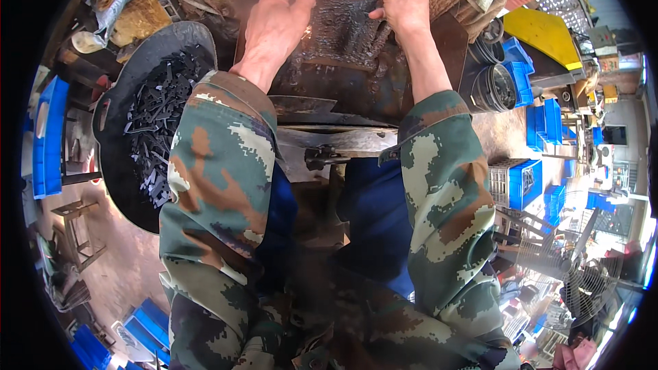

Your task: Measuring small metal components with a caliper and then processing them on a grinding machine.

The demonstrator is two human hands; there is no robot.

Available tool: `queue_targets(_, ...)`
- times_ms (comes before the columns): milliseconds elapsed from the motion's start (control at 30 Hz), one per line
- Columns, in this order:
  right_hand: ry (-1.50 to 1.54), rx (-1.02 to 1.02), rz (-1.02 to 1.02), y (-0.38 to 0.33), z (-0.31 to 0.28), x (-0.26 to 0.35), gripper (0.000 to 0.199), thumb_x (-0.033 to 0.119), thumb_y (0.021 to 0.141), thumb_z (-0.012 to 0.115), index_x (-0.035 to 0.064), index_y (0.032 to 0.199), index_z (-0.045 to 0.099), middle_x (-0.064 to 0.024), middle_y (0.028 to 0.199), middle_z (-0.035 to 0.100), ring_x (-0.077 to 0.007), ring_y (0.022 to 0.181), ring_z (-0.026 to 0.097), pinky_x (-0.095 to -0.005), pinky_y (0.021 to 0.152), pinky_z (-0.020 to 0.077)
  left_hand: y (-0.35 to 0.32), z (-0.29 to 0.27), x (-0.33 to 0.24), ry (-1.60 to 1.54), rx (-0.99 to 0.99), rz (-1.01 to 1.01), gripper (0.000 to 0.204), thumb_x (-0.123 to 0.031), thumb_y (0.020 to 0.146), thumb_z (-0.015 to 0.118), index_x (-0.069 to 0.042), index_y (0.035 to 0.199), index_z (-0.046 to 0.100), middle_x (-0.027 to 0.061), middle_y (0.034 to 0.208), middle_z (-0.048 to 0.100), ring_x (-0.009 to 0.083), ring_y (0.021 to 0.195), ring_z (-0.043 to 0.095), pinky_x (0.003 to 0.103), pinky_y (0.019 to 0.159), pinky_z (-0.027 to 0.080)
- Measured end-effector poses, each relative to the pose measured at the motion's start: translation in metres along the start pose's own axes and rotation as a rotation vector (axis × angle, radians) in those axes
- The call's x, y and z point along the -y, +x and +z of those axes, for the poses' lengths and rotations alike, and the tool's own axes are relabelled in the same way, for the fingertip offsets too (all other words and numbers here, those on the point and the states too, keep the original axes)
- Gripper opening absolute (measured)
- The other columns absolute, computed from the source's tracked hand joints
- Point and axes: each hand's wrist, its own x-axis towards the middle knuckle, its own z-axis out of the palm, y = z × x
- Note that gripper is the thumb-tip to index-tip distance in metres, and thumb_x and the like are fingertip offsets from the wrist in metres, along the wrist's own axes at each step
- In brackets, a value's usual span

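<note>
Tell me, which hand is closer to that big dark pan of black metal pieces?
Left. The left hand is just up and to the right of the pan, holding a black piece. The right hand is farther off across the rusty workplate, gripping another black piece.

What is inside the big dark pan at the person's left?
The pan holds a heap of small dark metal pieces. The camouflage sleeve covers its right part, so what lies there cannot be seen.
</note>
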Motion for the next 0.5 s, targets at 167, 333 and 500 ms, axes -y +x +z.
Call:
queue_targets(167,0.005,0.008,0.008,0.002,0.001,-0.003,0.018,0.017,0.092,0.067,0.0012,0.099,0.059,-0.0053,0.083,0.063,-0.0136,0.059,0.059,-0.0271,0.041,0.051,0.0,-0.005,-0.004,0.013,0.094,-0.043,0.053,-0.039,0.088,0.056,-0.001,0.125,0.062,0.0251,0.111,0.067,0.039,0.109,0.062,0.042,0.095,0.046)
queue_targets(333,0.013,0.019,0.008,0.005,0.0,-0.008,0.019,0.017,0.093,0.067,0.0015,0.101,0.059,-0.0052,0.083,0.063,-0.0137,0.059,0.059,-0.027,0.041,0.0512,-0.002,-0.01,-0.011,-0.017,0.165,-0.081,0.05,-0.039,0.089,0.055,-0.001,0.121,0.064,0.024,0.104,0.069,0.0386,0.103,0.064,0.043,0.091,0.047)
queue_targets(500,0.01,0.023,0.001,0.004,0.0,-0.006,0.019,0.017,0.093,0.066,0.0016,0.102,0.059,-0.0055,0.084,0.063,-0.014,0.061,0.06,-0.0272,0.041,0.0515,-0.002,-0.009,-0.008,0.0,0.163,-0.065,0.051,-0.038,0.089,0.055,0.0,0.122,0.063,0.0233,0.103,0.07,0.0373,0.102,0.065,0.043,0.091,0.048)
